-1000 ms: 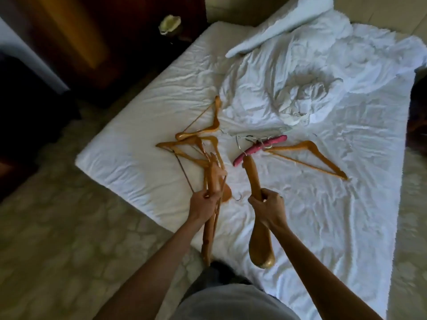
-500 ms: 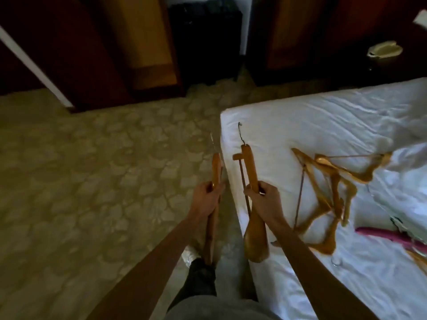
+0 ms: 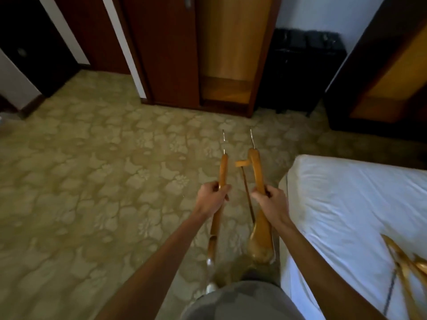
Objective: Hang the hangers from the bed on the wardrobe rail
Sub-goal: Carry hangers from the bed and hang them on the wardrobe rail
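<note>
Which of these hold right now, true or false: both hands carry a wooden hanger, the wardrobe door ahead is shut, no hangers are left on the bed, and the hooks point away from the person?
1. Each hand holds a wooden hanger. True: the left hand grips the left hanger, the right hand grips the right hanger.
2. The wardrobe ahead is shut. False: its compartment stands open.
3. No hangers remain on the bed. False: wooden hangers on the bed lie at its right edge.
4. The hooks point away from the person. True.

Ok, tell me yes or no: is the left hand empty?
No, the left hand grips a wooden hanger by its bar, hook pointing toward the wardrobe.
</note>
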### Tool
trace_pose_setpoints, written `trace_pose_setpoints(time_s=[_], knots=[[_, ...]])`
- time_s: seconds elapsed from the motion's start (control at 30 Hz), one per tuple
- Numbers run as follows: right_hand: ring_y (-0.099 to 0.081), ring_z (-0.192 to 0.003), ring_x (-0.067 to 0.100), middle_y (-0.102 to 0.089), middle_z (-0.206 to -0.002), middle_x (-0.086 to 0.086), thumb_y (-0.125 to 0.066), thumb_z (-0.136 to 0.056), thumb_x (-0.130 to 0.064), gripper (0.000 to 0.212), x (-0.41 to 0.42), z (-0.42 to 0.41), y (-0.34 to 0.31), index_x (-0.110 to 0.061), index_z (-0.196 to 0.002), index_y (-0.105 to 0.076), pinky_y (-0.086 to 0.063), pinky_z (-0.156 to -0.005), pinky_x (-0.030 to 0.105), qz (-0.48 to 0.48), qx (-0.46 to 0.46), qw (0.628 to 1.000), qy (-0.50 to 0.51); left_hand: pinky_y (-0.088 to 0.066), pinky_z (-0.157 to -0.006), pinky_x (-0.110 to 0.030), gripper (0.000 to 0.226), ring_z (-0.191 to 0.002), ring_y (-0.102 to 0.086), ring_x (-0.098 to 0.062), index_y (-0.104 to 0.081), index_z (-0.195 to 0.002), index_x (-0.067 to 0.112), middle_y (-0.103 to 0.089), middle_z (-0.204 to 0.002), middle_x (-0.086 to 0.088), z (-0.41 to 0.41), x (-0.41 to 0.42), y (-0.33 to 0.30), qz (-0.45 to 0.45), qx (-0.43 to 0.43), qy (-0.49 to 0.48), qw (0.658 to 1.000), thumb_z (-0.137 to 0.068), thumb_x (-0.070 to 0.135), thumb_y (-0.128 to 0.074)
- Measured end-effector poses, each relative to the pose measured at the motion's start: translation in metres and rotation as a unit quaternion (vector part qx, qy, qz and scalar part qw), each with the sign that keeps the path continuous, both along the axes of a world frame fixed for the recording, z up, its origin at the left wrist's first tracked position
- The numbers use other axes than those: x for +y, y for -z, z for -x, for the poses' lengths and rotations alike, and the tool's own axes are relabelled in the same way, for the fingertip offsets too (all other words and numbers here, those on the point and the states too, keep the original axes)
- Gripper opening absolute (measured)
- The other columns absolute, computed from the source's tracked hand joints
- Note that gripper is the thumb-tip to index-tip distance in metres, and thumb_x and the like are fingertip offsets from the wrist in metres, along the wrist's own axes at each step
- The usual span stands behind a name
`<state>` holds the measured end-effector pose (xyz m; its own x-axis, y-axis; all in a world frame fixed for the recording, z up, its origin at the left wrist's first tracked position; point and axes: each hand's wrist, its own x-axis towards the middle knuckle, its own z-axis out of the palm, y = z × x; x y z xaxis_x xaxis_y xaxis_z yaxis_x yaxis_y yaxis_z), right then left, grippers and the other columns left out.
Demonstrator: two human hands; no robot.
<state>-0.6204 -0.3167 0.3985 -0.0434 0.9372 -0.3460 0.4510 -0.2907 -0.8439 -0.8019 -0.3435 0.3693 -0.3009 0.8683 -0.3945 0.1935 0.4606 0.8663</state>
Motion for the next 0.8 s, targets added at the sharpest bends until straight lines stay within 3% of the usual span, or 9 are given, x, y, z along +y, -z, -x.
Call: trace_pose_setpoints(time_s=[0.1, 0.23, 0.4, 0.53, 0.63, 0.8], knots=[[-0.059, -0.068, 0.018, -0.065, -0.075, 0.009, -0.070, -0.088, -0.022, 0.010, 0.041, 0.032, 0.001, -0.014, -0.081, -0.071, -0.049, -0.070, 0.032, -0.004, 0.002, 1.000, -0.003, -0.043, -0.053, -0.021, 0.024, -0.053, -0.058, -0.005, -0.073, -0.078, 0.016, -0.071, -0.067, 0.005, 0.029, 0.040, 0.000, -0.001, -0.008, -0.014, 1.000, -0.091, 0.035, -0.067], [-0.064, -0.076, 0.020, -0.069, -0.084, 0.010, -0.067, -0.092, -0.024, 0.007, 0.103, 0.071, 0.004, -0.023, -0.084, -0.068, -0.054, -0.075, 0.034, 0.009, 0.006, 1.000, -0.014, -0.047, -0.053, -0.022, 0.024, -0.058, -0.060, -0.008, -0.073, -0.085, 0.014, -0.075, -0.078, -0.008, 0.070, 0.107, 0.000, -0.010, -0.024, -0.033, 0.999, -0.094, 0.035, -0.065], [-0.060, -0.068, 0.014, -0.068, -0.083, 0.009, -0.065, -0.094, -0.025, 0.009, 0.203, 0.122, 0.015, -0.019, -0.087, -0.068, -0.046, -0.059, 0.020, 0.013, 0.011, 1.000, -0.004, -0.045, -0.049, -0.016, 0.028, -0.053, -0.059, -0.003, -0.074, -0.090, 0.007, -0.070, -0.071, 0.002, 0.121, 0.220, 0.008, -0.027, -0.032, -0.022, 0.999, -0.095, 0.033, -0.064], [-0.062, -0.074, 0.020, -0.071, -0.088, 0.014, -0.067, -0.092, -0.030, 0.012, 0.301, 0.167, 0.014, -0.020, -0.089, -0.072, -0.051, -0.067, 0.030, 0.025, 0.038, 0.999, 0.017, -0.046, -0.054, -0.021, 0.027, -0.055, -0.060, -0.004, -0.073, -0.083, 0.012, -0.071, -0.068, 0.004, 0.166, 0.314, 0.004, -0.031, -0.019, -0.013, 0.999, -0.094, 0.035, -0.065], [-0.057, -0.069, 0.020, -0.063, -0.073, 0.005, -0.068, -0.091, -0.031, 0.017, 0.369, 0.198, 0.002, -0.017, -0.084, -0.073, -0.046, -0.065, 0.032, 0.010, 0.056, 0.998, 0.042, -0.045, -0.056, -0.020, 0.029, -0.054, -0.060, 0.000, -0.073, -0.082, 0.012, -0.072, -0.069, 0.005, 0.197, 0.376, -0.005, -0.039, -0.008, -0.011, 0.999, -0.095, 0.036, -0.063], [-0.054, -0.066, 0.015, -0.059, -0.071, 0.002, -0.068, -0.091, -0.031, 0.019, 0.468, 0.236, -0.019, -0.013, -0.088, -0.073, -0.043, -0.063, 0.028, -0.017, 0.066, 0.997, 0.044, -0.038, -0.043, -0.012, 0.033, -0.041, -0.051, 0.005, -0.074, -0.080, 0.010, -0.063, -0.058, 0.010, 0.229, 0.483, -0.017, -0.052, 0.025, -0.003, 0.998, -0.094, 0.038, -0.063]])
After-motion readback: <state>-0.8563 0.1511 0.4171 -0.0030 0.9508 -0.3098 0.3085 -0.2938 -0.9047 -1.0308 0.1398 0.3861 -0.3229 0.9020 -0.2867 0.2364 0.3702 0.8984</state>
